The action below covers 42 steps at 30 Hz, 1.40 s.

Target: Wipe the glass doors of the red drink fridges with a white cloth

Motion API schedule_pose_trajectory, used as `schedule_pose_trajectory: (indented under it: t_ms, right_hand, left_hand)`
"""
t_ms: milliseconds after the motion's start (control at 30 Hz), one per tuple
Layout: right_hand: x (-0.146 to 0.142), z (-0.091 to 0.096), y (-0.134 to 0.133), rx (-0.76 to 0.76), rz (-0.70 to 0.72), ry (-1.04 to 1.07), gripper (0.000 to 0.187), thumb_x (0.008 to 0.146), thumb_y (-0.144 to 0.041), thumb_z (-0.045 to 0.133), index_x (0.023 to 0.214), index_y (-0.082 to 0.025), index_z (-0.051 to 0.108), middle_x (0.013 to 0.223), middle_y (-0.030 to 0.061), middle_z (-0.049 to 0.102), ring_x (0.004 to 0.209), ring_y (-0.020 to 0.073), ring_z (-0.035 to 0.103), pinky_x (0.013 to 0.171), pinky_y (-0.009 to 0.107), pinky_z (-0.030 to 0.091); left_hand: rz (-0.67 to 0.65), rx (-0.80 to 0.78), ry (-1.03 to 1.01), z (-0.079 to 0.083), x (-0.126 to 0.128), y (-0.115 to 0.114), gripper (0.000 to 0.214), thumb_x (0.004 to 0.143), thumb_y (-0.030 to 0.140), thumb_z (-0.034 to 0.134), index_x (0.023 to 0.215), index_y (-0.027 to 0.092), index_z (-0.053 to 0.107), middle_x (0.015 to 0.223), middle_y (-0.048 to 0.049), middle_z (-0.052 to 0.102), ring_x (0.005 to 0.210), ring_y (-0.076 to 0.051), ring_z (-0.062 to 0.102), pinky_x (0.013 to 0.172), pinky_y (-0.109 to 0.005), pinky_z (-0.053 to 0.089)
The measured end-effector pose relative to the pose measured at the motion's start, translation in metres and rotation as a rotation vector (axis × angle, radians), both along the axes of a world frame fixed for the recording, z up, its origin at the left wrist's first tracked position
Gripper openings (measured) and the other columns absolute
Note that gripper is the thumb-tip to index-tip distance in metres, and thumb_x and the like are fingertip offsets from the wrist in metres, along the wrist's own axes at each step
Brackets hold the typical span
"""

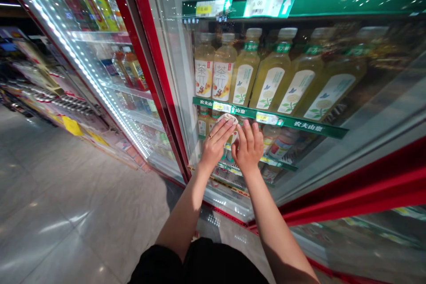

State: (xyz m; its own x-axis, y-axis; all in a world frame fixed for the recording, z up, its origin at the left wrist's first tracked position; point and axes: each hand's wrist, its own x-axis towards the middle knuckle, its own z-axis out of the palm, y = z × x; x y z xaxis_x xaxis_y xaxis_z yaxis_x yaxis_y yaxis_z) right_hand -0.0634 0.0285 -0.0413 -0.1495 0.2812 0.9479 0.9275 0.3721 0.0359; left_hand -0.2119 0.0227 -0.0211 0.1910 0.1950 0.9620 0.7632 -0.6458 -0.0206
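My left hand (216, 144) presses a small whitish cloth (227, 118) against the glass door (219, 206) of a drinks cooler, its fingers lying over the cloth. Beside it, my right hand (249, 147) rests on the same glass with its fingers a little apart and nothing in it. Behind the glass, just above both hands, runs a green shelf strip (313, 127) with price tags. Yellowish tea bottles (270, 84) stand upright on that shelf. My hands partly hide smaller bottles (280, 144) on the shelf below.
Red door frames (156, 53) border the glass on the left and lower right. Another lit cooler with bottles (135, 69) stands to the left. Further left are store shelves with yellow tags (71, 126). Grey shiny floor tiles (83, 204) lie below.
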Motion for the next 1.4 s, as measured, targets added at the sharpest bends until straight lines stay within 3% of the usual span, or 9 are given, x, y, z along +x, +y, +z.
schedule_pose_trajectory:
  t_ms: [133,267,367,600,767,867,1100,1267,1400]
  right_hand:
    - [0.001,-0.002,0.000,0.047,0.006,0.005,0.059,0.100,-0.026,0.047,0.158,-0.021,0.060,0.156,0.0123,0.069,0.161,0.0266,0.047,0.131,0.045,0.034]
    - [0.000,0.000,-0.001,0.089,-0.066,-0.014,0.057,0.100,-0.027,0.046,0.154,-0.021,0.063,0.151,0.0124,0.072,0.158,0.0272,0.050,0.129,0.044,0.037]
    - [0.001,-0.003,0.001,0.058,-0.103,-0.018,0.056,0.101,-0.030,0.046,0.153,-0.021,0.064,0.151,0.0117,0.072,0.158,0.0279,0.050,0.129,0.045,0.036]
    - [0.004,-0.007,0.004,0.071,-0.136,0.001,0.056,0.099,-0.028,0.045,0.150,-0.021,0.067,0.147,0.0114,0.074,0.155,0.0273,0.053,0.128,0.046,0.039]
    - [0.003,-0.001,0.002,0.098,-0.116,0.023,0.060,0.095,-0.022,0.046,0.152,-0.022,0.064,0.145,0.0118,0.074,0.155,0.0278,0.054,0.127,0.048,0.042]
    - [-0.003,0.004,-0.002,0.050,-0.087,0.067,0.064,0.094,-0.021,0.044,0.155,-0.022,0.060,0.148,0.0131,0.072,0.157,0.0301,0.052,0.127,0.052,0.043]
    - [-0.029,0.017,-0.009,0.134,-0.005,0.205,0.071,0.095,-0.019,0.042,0.166,-0.022,0.044,0.158,0.0153,0.062,0.162,0.0334,0.044,0.126,0.058,0.042]
    - [-0.045,0.028,-0.009,0.145,0.049,0.158,0.074,0.096,-0.018,0.043,0.169,-0.021,0.037,0.160,0.0162,0.060,0.163,0.0315,0.043,0.125,0.054,0.045]
    - [-0.053,0.027,-0.003,0.097,0.030,0.030,0.071,0.098,-0.020,0.045,0.169,-0.019,0.038,0.156,0.0149,0.065,0.164,0.0270,0.041,0.129,0.046,0.040]
  left_hand:
    - [-0.024,0.008,-0.111,-0.005,-0.016,0.006,0.072,0.108,0.003,0.035,0.172,0.035,0.031,0.174,0.0031,0.048,0.164,-0.017,0.038,0.133,-0.043,0.046]
    - [0.021,0.026,-0.143,0.018,-0.019,0.018,0.073,0.107,0.002,0.032,0.174,0.031,0.028,0.179,0.0000,0.038,0.168,-0.020,0.030,0.137,-0.049,0.039]
    - [0.029,0.050,-0.110,0.026,-0.017,0.018,0.071,0.108,0.002,0.034,0.173,0.031,0.029,0.175,0.0001,0.046,0.166,-0.020,0.035,0.135,-0.049,0.043]
    - [0.004,0.022,0.046,-0.006,-0.040,0.009,0.075,0.107,0.001,0.036,0.175,0.030,0.025,0.172,-0.0004,0.052,0.165,-0.015,0.036,0.135,-0.039,0.043]
    - [-0.024,0.042,-0.126,0.011,-0.044,0.018,0.072,0.108,0.003,0.033,0.172,0.034,0.032,0.172,0.0011,0.051,0.165,-0.020,0.038,0.134,-0.047,0.046]
    - [-0.019,0.039,-0.103,0.018,-0.036,0.020,0.072,0.108,0.004,0.031,0.174,0.032,0.028,0.172,0.0004,0.051,0.165,-0.020,0.037,0.134,-0.048,0.045]
    - [-0.065,0.001,0.028,-0.004,-0.050,0.012,0.073,0.108,0.003,0.031,0.175,0.033,0.023,0.170,0.0033,0.054,0.163,-0.015,0.041,0.132,-0.039,0.048]
    - [-0.069,0.043,-0.173,0.014,-0.053,0.022,0.068,0.109,0.005,0.034,0.171,0.032,0.036,0.172,0.0014,0.050,0.164,-0.019,0.040,0.134,-0.047,0.045]
    - [-0.080,0.055,-0.154,0.023,-0.048,0.028,0.068,0.109,0.005,0.035,0.173,0.030,0.033,0.176,0.0016,0.045,0.167,-0.018,0.035,0.138,-0.045,0.039]
